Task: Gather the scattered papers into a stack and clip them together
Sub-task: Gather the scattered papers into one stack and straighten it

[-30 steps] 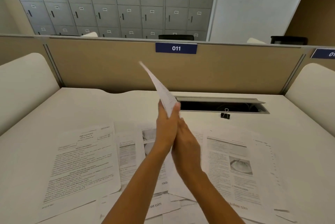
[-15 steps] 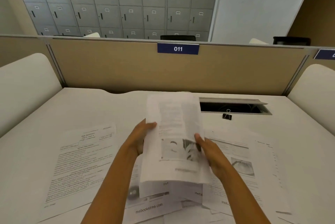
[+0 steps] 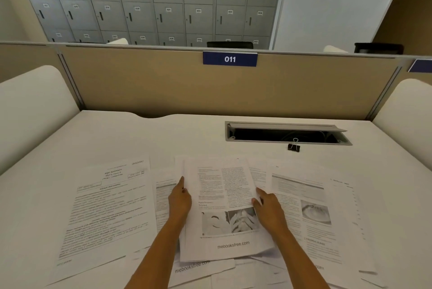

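Near edge of desk (image 3: pixel 117 139), centre: heap of loose papers (image 3: pixel 203 267), overlapping, print side up, "mebooksfree.com" legible on a couple. On top of heap: top sheet (image 3: pixel 224 195), two-col. txt w/ b&w photos low on the page, lying almost flat, slightly askew.

L hand (image 3: pixel 180 202) at its left edge, thumb along the edge, fingers tucked beneath and out of sight, pinching the sheet. R hand (image 3: pixel 268 211) at its right edge, thumb over the margin, index finger straight beside it, other fingers hidden, gripping the same sheet. Both forearms in from the near edge, approx. parallel.

Left of heap, toward near-left corner: big text page (image 3: pixel 105 213), tilted, overlapping its neighbours. Right of heap: photo page (image 3: pixel 311 218) w/ one grey picture, over more sheets fanned toward the right edge.

Further back, right of centre, well apart from the papers: black binder clip (image 3: pixel 293 146), wire handle up, clipped on nothing, just in front of open cable slot (image 3: pixel 287 133) sunk in the desk nr far edge; cables dim inside.

White rounded side panels (image 3: pixel 30 106) at left and right edges. Along far edge: beige partition (image 3: pixel 163 82) w/ blue "011" tag (image 3: pixel 230 59). Behind it: grey numbered lockers (image 3: pixel 163 3), whiteboard (image 3: pixel 327 3) to the right.
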